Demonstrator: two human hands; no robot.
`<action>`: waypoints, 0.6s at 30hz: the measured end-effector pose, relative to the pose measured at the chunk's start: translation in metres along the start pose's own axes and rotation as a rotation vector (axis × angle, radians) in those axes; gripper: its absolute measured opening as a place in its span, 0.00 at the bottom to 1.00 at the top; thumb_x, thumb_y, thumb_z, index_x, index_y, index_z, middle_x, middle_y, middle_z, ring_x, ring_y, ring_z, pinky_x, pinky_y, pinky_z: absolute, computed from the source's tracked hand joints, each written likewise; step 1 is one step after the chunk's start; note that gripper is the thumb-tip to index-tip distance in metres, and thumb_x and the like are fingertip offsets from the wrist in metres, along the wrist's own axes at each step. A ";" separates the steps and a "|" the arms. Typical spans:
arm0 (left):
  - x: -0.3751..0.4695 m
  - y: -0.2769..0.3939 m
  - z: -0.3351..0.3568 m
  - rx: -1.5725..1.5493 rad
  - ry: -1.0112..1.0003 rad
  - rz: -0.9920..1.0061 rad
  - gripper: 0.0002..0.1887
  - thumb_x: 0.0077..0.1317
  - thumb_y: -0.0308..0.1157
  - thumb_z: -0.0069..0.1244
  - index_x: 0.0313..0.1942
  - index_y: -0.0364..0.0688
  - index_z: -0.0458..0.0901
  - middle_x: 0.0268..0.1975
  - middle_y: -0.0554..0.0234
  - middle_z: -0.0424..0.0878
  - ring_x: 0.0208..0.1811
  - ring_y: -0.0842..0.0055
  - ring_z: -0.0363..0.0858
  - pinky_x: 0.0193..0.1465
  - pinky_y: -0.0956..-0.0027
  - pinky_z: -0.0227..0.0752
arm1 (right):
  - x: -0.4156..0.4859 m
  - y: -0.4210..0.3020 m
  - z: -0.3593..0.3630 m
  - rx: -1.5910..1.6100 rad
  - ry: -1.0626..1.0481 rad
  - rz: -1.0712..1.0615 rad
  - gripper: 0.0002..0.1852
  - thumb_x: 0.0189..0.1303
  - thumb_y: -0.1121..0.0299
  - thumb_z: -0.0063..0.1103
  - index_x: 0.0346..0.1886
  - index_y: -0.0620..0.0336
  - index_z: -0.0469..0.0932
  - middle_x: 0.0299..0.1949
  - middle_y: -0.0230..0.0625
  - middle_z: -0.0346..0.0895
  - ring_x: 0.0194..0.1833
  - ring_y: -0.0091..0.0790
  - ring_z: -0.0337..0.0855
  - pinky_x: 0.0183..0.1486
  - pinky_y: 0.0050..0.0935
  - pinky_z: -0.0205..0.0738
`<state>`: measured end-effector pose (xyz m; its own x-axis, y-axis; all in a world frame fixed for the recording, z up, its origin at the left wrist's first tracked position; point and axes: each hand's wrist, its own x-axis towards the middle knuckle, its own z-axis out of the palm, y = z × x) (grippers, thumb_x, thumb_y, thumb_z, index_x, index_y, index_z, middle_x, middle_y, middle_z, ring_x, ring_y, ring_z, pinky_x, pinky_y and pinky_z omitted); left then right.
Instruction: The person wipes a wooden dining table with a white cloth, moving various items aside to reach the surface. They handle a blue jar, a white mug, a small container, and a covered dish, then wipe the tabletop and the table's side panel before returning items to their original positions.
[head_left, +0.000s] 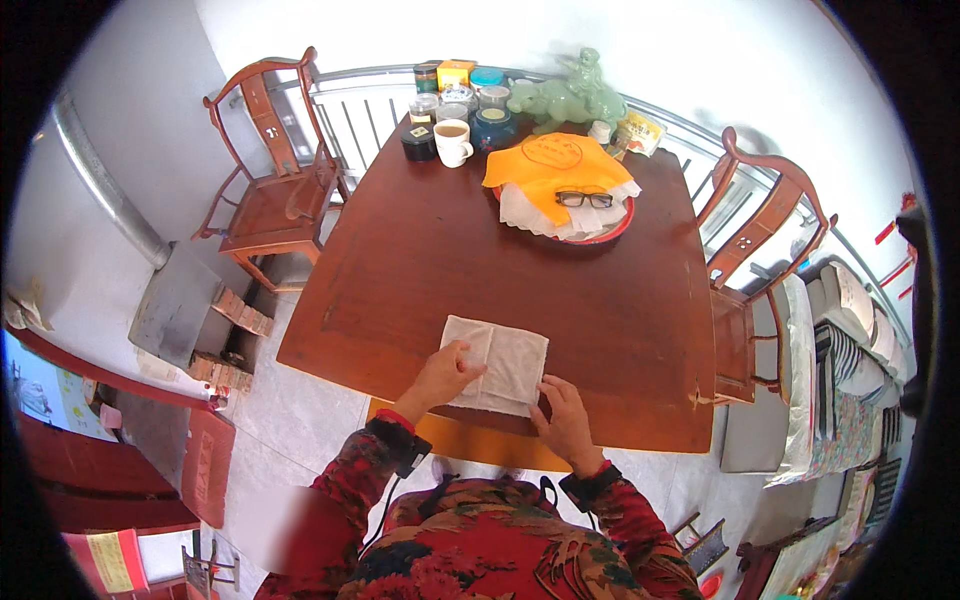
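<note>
A folded white cloth (516, 360) lies flat near the front edge of the wooden table (360, 285). A crease runs down its left part. My left hand (442, 379) rests over the cloth's left side, thumb and fingers apart. At the lower right edge of the cloth is my right hand (564, 420), its fingertips touching or very near the border and its thumb spread from the index finger. Neither hand visibly pinches the fabric.
Farther back, a red-rimmed tray (600, 238) holds white paper, an orange cloth (555, 161) and eyeglasses (583, 199). A white mug (452, 144), several jars (493, 129) and a green ox figurine (562, 101) stand behind. Wooden chairs (281, 202) flank the table.
</note>
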<state>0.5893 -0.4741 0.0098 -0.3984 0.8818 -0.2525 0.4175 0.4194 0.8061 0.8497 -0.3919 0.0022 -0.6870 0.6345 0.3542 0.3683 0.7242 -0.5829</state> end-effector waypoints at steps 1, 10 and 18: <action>0.001 0.000 -0.002 0.027 0.067 0.041 0.24 0.65 0.38 0.60 0.58 0.37 0.78 0.41 0.50 0.86 0.41 0.62 0.85 0.45 0.59 0.77 | 0.002 0.001 0.001 0.026 -0.017 0.092 0.19 0.59 0.66 0.68 0.53 0.61 0.77 0.53 0.47 0.76 0.55 0.52 0.79 0.56 0.44 0.76; 0.011 -0.019 0.005 0.690 0.271 0.683 0.30 0.70 0.41 0.53 0.70 0.47 0.68 0.74 0.54 0.65 0.77 0.57 0.59 0.78 0.51 0.50 | 0.020 0.006 0.034 -0.193 -0.001 0.457 0.20 0.58 0.54 0.71 0.37 0.56 0.72 0.37 0.41 0.77 0.38 0.51 0.82 0.38 0.48 0.76; 0.013 -0.040 0.010 0.559 0.209 0.632 0.30 0.73 0.44 0.48 0.73 0.49 0.65 0.79 0.55 0.57 0.81 0.57 0.51 0.81 0.50 0.41 | 0.040 -0.009 0.045 -0.165 0.024 0.432 0.14 0.57 0.63 0.67 0.37 0.56 0.71 0.39 0.44 0.78 0.40 0.53 0.83 0.39 0.49 0.77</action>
<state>0.5757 -0.4769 -0.0308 -0.0755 0.9505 0.3015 0.9293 -0.0425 0.3668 0.7903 -0.3856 -0.0115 -0.4349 0.8922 0.1220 0.7139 0.4242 -0.5572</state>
